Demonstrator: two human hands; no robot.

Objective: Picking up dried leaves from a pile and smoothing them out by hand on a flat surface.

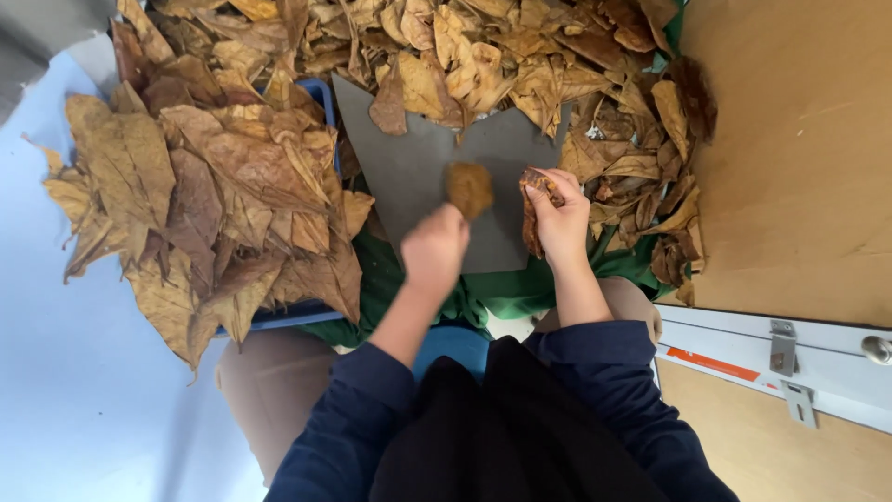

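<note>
My left hand (433,249) is closed in a loose fist over the near part of a grey board (418,167), right below a small blurred brown clump (469,189); whether it grips the clump cannot be told. My right hand (560,212) grips a crumpled brown dried leaf (532,228) at the board's right edge. The board lies on green cloth (506,290) across my lap.
Dried brown leaves are heaped on the left (214,195) over a blue tray (288,316) and across the back and right (520,56). A brown wooden surface (799,158) lies to the right, with a white frame and metal latch (785,349) below it.
</note>
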